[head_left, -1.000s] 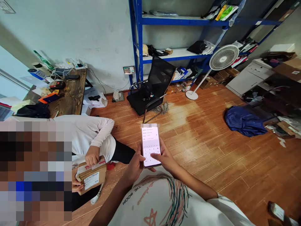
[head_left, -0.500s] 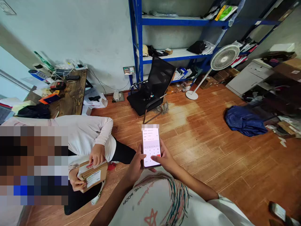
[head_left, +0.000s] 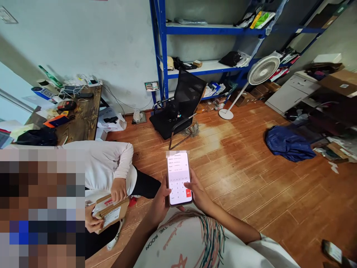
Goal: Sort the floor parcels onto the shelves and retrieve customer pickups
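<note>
A smartphone (head_left: 178, 176) with a lit screen is held upright in front of my body. Its screen shows a number keypad with a red key, below some lines of text too small to read. My left hand (head_left: 161, 199) grips the phone's left side, thumb at the edge of the screen. My right hand (head_left: 199, 193) wraps the right side, and its thumb lies over the right part of the keypad. The fingers behind the phone are mostly hidden.
At left, a seated person in a pale top holds a cardboard box (head_left: 115, 214). A cluttered wooden table (head_left: 86, 123) stands behind them. Ahead are a black chair (head_left: 178, 108), a blue shelf rack (head_left: 212, 29) and a white fan (head_left: 263, 70). A blue bag (head_left: 288, 143) lies on the floor.
My right thumb has shifted from the keypad's lower middle to its upper right. The phone sits slightly lower in view. The other person's hand and box have moved slightly.
</note>
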Action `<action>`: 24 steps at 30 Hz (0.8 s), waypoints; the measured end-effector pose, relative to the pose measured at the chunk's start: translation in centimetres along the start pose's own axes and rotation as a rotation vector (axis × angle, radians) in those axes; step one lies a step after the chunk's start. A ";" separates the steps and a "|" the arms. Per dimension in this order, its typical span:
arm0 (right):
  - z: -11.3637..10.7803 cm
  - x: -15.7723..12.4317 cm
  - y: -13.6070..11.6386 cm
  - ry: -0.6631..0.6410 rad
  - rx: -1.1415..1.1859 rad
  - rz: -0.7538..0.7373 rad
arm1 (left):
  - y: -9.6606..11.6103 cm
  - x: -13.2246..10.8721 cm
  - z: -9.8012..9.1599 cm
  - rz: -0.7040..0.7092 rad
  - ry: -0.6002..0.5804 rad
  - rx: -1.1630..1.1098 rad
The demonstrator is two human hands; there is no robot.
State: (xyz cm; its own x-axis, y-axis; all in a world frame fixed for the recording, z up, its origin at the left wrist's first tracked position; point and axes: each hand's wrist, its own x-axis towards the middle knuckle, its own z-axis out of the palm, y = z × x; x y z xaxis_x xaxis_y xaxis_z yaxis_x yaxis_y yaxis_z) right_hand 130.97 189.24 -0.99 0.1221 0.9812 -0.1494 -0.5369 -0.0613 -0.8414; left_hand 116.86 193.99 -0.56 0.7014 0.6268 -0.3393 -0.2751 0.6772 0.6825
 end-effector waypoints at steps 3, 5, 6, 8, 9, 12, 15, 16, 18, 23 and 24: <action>0.5 -0.4 -0.9 -0.014 0.003 0.032 | 0.4 -0.7 0.0 0.015 -0.054 -0.018; 0.8 -0.6 -1.4 -0.019 0.004 0.045 | 0.8 -1.2 0.2 0.019 -0.080 -0.022; 0.9 -0.8 -1.7 -0.027 0.006 0.049 | 1.0 -1.5 0.3 0.017 -0.087 -0.022; 1.2 -1.1 -2.1 -0.050 0.016 0.057 | 1.4 -1.9 0.7 0.012 -0.092 -0.032; 1.4 -1.2 -2.4 -0.062 0.021 0.063 | 1.6 -2.0 0.9 0.013 -0.089 -0.038; 2.1 -1.4 -3.0 -0.083 0.029 0.069 | 1.9 -2.3 1.1 0.024 -0.072 -0.053; 2.7 -1.4 -3.4 -0.086 0.038 0.075 | 2.0 -2.3 1.0 0.023 -0.089 -0.045; 2.8 -1.4 -3.4 -0.086 0.043 0.080 | 2.0 -2.4 0.8 0.020 -0.100 -0.042; 2.9 -1.3 -3.3 -0.094 0.053 0.082 | 2.0 -2.4 0.5 0.011 -0.119 -0.033; 2.8 -1.1 -3.0 -0.096 0.046 0.067 | 1.9 -2.3 0.3 0.015 -0.123 -0.037; 2.8 -1.1 -3.0 -0.098 0.049 0.070 | 1.9 -2.3 0.4 0.019 -0.124 -0.043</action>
State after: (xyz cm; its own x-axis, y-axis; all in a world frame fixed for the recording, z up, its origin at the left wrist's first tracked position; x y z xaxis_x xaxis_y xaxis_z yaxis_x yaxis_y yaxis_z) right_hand 130.08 188.90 3.16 0.0025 0.9881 -0.1535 -0.5814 -0.1234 -0.8042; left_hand 114.98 193.75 1.77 0.7706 0.5895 -0.2422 -0.3151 0.6828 0.6591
